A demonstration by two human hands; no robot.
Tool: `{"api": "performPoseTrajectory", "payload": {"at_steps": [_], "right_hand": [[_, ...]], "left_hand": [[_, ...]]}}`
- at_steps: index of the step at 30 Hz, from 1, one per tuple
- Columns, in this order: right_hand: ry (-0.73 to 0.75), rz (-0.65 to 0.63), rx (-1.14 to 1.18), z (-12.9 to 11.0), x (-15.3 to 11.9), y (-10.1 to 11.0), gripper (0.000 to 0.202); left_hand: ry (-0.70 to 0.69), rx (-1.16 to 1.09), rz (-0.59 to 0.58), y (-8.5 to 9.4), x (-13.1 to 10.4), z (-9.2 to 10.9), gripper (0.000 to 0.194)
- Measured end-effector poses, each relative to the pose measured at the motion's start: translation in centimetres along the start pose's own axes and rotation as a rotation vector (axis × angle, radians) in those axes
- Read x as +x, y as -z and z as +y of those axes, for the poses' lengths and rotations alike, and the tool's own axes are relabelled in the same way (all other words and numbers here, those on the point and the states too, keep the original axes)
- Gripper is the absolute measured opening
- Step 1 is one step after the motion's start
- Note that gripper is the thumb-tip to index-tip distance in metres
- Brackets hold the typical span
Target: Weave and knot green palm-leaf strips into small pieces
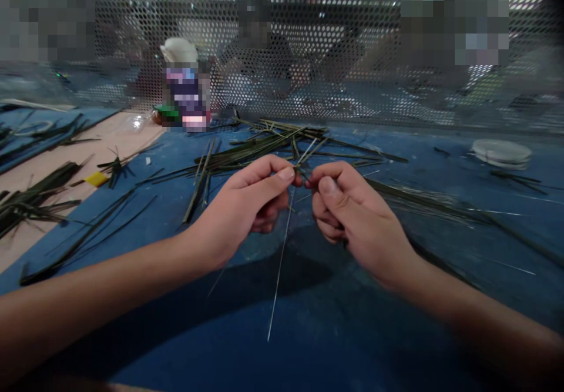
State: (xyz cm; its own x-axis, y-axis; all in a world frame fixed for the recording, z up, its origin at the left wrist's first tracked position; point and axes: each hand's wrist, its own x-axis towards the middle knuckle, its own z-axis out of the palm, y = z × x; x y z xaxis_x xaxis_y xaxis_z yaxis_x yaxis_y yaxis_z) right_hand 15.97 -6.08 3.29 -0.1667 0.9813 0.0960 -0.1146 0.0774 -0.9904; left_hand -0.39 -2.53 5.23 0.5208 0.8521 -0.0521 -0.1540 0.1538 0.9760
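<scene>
Over the blue tabletop point(185, 333), my left hand point(253, 201) pinches a thin wire point(279, 268) between thumb and forefinger. The wire's long end hangs down toward me. Close beside it, my right hand point(356, 213) is closed in a pinch, its fingertips nearly meeting the left ones. A short bit of dark green strip shows in the narrow gap between the two hands; the fingers hide most of it. Behind the hands lies a loose pile of long dark green strips point(255, 148).
More green strips point(396, 192) and fine wires point(427, 204) lie at the right. A round whitish coil or dish point(501, 153) stands farther back. At the left are a yellow piece point(96, 178) and strip bundles point(39, 195). A perforated metal screen point(308, 57) closes off the back.
</scene>
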Motion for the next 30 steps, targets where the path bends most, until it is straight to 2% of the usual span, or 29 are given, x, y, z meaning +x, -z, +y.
{"api": "performPoseTrajectory", "payload": {"at_steps": [3,13,18,26,30], "right_hand": [[0.046,0.014,-0.095,0.5,-0.2,-0.1,0.015],[-0.008,0.001,-0.207,0.6,0.2,0.4,0.019],[-0.019,-0.001,-0.193,0.5,0.5,0.8,0.016],[-0.038,0.075,-0.032,0.4,1.8,2.6,0.007],[-0.127,0.123,-0.045,0.5,2.0,2.4,0.008]], "left_hand": [[0.000,-0.052,-0.002,0.2,0.0,-0.1,0.011],[-0.007,-0.140,0.050,0.7,0.5,-0.1,0.009],[-0.025,-0.142,0.059,1.0,0.6,-0.1,0.009],[-0.026,-0.069,0.047,1.2,1.0,0.0,0.012],[-0.106,0.004,0.019,1.2,1.3,-0.2,0.014]]}}
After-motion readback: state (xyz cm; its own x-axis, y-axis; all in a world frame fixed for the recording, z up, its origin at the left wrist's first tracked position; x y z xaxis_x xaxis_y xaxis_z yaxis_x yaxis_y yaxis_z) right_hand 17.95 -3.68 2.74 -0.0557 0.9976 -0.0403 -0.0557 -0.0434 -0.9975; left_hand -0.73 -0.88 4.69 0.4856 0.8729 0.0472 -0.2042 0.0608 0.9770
